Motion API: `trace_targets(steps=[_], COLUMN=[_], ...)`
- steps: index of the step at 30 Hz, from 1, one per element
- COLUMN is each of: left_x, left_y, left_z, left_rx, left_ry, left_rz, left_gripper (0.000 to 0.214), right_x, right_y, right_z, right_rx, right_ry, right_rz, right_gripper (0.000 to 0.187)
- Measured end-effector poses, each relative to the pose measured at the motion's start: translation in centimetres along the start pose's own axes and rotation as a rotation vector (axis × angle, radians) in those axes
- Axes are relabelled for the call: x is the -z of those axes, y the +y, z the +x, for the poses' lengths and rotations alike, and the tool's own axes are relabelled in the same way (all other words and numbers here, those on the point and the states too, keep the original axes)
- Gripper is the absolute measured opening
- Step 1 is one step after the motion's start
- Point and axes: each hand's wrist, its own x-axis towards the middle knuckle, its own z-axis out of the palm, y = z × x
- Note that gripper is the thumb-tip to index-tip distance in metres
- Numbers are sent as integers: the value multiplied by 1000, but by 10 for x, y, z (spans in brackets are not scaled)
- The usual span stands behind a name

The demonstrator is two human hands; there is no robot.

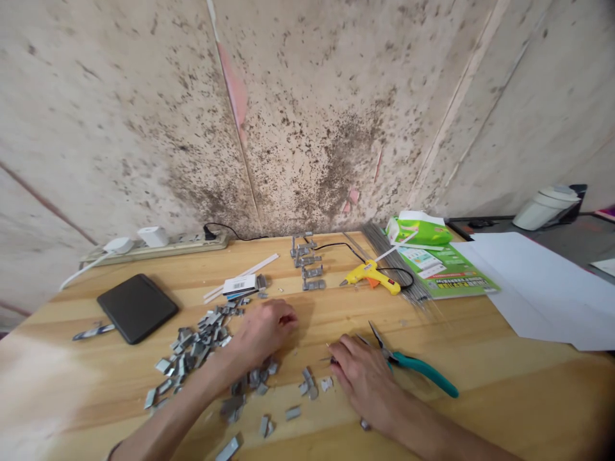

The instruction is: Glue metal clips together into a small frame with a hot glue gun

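Resting on the table (480,384), both hands sit among small grey metal clips (202,339) — a loose heap to the left, with scattered pieces trailing toward the near edge. No box or tray holds them; they lie bare on the wood.

The left hand (262,333) is curled, fingers bent under into a loose fist at the right edge of the heap, knuckles up; whether it pinches a clip I cannot tell. Its forearm runs from the near left edge up across the scattered pieces.

The right hand (362,374) lies palm down, fingers drawn together, the tips pinching something small and thin that is too tiny to make out. Just beside it on the right lie pliers (418,366) with teal handles, the jaws pointing far-left, the hand's fingers close to or touching the jaw end.

Farther off, in the middle, stand a few assembled clip pieces (307,262). Right of them lies a yellow glue gun (372,276) with its black cord, next to a bundle of thin wires (394,259). A green packet (418,229) and a green leaflet (446,272) sit at far right, by white paper (538,288). At the left lie a dark tablet (137,307), white sticks (240,274) and a power strip (158,246) along the wall.
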Motion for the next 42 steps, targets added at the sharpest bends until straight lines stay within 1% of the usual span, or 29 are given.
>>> trace_targets(steps=[3, 6, 12, 15, 19, 22, 25, 27, 30, 33, 36, 42], left_x=[-1, -3, -8, -10, -10, -9, -8, -7, -5, -4, -4, -6], left_y=[12, 18, 15, 14, 19, 21, 22, 23, 25, 29, 31, 30], left_z=[-15, -24, -27, -28, -29, -31, -33, -34, -37, -40, -41, -41], left_rx=[-8, -9, -26, -37, -48, -65, -84, -114, -156, -177, -186, -153], left_ry=[-39, -58, -99, -95, -117, -122, -118, -153, -225, -235, -229, -239], left_rz=[-66, -83, -68, -75, -108, -120, -120, -124, -131, -139, -142, -167], left_gripper=[14, 13, 17, 19, 21, 19, 15, 13, 15, 16, 16, 14], right_x=[3, 2, 2, 9, 21, 28, 32, 34, 35, 31, 25, 17], right_y=[-1, 1, 5, 7, 11, 16, 19, 19, 17, 16, 15, 7], right_z=[0, 1, 1, 1, 3, 4, 4, 4, 3, 2, 2, 1], right_rx=[-7, -4, -15, -8, -5, -5, -12, -24, -22, -1, 7, -4], right_ry=[9, 3, -11, -4, 62, 99, 89, 64, -11, -74, -89, -80], right_rz=[47, 68, 94, 183, 297, 336, 329, 310, 260, 185, 125, 102], right_gripper=[14, 15, 15, 19, 14, 13, 13, 13, 10, 14, 19, 10])
